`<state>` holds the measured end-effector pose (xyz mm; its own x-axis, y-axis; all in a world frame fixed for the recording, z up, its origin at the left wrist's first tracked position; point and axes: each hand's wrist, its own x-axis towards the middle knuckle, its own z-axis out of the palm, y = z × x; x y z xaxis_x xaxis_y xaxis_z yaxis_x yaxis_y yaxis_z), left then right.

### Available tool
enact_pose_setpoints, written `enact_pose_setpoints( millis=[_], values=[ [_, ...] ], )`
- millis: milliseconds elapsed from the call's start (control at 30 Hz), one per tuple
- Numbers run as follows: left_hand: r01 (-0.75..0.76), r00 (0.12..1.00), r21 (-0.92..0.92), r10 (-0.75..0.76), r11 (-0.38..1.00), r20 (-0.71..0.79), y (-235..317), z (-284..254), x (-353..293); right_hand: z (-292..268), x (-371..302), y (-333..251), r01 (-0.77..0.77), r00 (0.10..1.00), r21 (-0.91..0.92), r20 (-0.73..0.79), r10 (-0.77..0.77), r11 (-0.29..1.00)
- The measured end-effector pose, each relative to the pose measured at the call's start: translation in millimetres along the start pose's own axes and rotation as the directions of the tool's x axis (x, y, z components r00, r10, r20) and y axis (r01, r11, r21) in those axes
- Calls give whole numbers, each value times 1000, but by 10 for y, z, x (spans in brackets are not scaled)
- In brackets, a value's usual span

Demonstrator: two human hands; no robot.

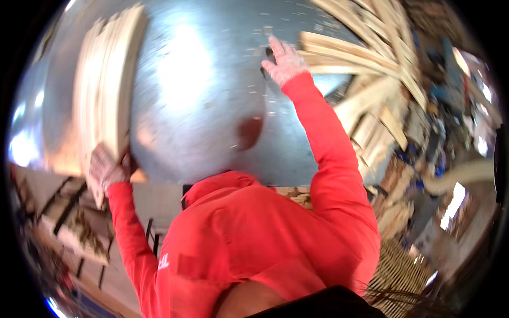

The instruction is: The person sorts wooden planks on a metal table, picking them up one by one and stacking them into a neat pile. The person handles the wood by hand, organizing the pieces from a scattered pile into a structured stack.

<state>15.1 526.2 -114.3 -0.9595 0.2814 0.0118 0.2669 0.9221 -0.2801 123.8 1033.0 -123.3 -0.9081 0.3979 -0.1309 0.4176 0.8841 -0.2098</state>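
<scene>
Wooden boards [111, 79], left hand [107, 167] clasping near end, right hand [286, 61] spread (stretched forward)

The tabletop [222, 63] looks like sheet metal, blue-grey and glossy, throwing back bright glare and a blurry red reflection, with small scuffs dulling its sheen. Pale wood chips [268, 30] speckle it. The plank stack [108, 79] is light, bare wood, matt and seemingly smooth along its faces, though blur hides finer grain. The loose slats [344, 55] are also unvarnished wood, streaked with darker grain; the offcuts [395, 220] look rougher. The red jacket [265, 222] is soft, matt cloth, creased into folds.
</scene>
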Motion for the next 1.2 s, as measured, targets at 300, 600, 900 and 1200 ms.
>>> enact_pose_setpoints(
  millis=[300, 600, 900, 1200],
  values=[
    [-130, 967, -104, 102, 986, -235, 544, -234, 81, -597, 542, 1680, -95, 885, -463, 365, 288, 881],
    [-322, 883, -647, 466, 691, 58, 2568, -1372, -29, -437, -353, -140, 741, 596, -34, 493, -634, 670],
    [259, 383, -694, 588, 672, 713, 2500, -416, -245, -386, 19, 1590, 7, 939, -466, 308, 154, 885],
    [717, 538, -697, 654, -22, 532, 1851, 30, -229, -1046, 279, 928, 34, 998, -64, 52, -31, 997]
  ],
)
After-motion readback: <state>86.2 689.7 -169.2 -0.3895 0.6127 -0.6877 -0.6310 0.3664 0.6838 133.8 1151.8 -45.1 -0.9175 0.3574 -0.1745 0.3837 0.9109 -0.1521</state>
